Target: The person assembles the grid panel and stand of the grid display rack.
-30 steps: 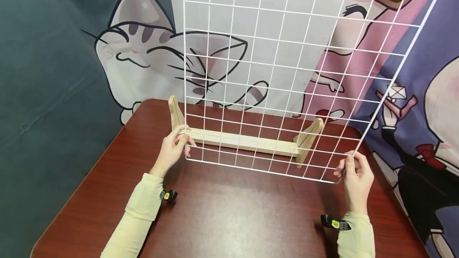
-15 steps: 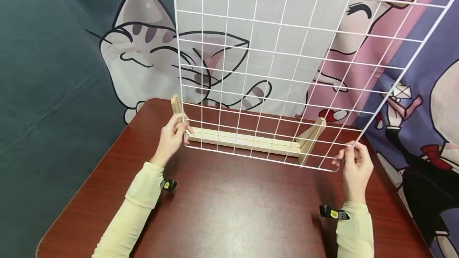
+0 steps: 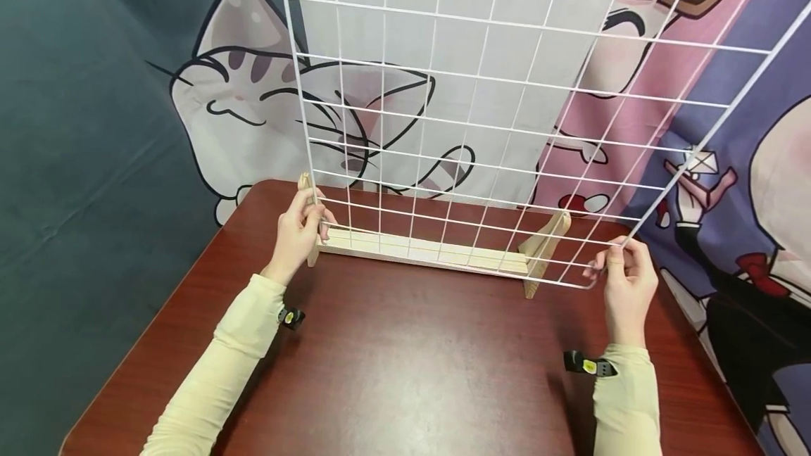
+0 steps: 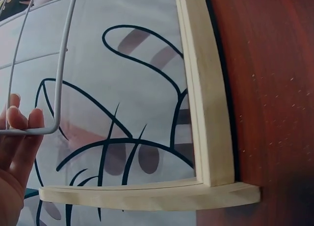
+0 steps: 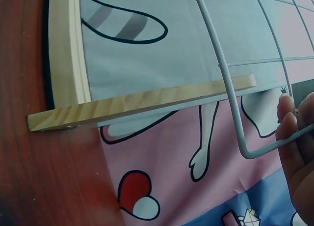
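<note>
A white wire grid panel (image 3: 727, 108) is held up, its top running out of the head view. My left hand (image 3: 299, 231) grips its left edge near the lower corner, fingers hooked through the mesh. On the opposite edge my right hand (image 3: 629, 290) grips the rim the same way, close to the bottom right corner. Beyond the mesh stands a pale wooden stand (image 3: 424, 248), a flat bar with an upright at each end. The panel's bottom edge overlaps the bar in the head view. Both wrist views show a rounded lower corner of the panel apart from the wooden upright.
The dark red table (image 3: 405, 364) lies beneath, its far edge close behind the stand. A printed cloth backdrop (image 3: 215, 104) with cartoon cats hangs behind the table. Each forearm wears a black wrist strap (image 3: 589, 364).
Both hands have carried the panel away from me toward the stand. Its top has gone out of view and its bottom edge now sits over the bar. The stand stays put.
</note>
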`<action>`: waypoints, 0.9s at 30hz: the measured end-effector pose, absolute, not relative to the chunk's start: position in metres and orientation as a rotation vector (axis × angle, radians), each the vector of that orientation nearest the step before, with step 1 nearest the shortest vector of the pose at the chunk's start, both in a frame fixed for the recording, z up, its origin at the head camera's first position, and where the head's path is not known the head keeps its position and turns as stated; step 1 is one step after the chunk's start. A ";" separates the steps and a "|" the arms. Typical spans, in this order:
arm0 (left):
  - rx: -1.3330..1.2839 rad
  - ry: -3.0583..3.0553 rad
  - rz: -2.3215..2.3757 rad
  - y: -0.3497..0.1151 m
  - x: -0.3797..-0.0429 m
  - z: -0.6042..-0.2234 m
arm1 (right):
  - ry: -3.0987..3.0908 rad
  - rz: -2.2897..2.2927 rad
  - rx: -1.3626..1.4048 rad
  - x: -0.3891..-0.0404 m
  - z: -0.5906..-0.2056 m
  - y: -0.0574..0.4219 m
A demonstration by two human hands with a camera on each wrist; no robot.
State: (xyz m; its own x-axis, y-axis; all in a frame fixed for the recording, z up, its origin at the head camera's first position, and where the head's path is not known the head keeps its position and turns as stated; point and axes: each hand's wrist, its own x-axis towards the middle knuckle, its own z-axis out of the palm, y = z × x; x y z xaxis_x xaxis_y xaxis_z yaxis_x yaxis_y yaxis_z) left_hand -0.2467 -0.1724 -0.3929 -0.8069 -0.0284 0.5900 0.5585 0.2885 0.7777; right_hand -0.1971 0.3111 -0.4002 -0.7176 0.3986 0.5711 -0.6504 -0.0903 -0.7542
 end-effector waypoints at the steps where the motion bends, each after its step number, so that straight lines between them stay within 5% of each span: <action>1: -0.479 -2.049 -1.534 -0.174 -0.250 -0.395 | -1.478 1.877 0.285 -0.198 -0.400 0.310; 27: -0.423 -2.018 -1.445 -0.174 -0.274 -0.346 | -1.459 1.868 0.357 -0.220 -0.368 0.295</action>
State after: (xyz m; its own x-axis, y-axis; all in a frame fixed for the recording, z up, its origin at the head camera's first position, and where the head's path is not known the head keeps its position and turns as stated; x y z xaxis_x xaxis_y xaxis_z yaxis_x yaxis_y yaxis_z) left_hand -0.2739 -0.1736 -0.3458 -0.7602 -0.0914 0.6432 0.5795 0.3521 0.7350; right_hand -0.2196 0.2948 -0.3683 -0.6971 0.3704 0.6139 -0.6853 -0.0926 -0.7223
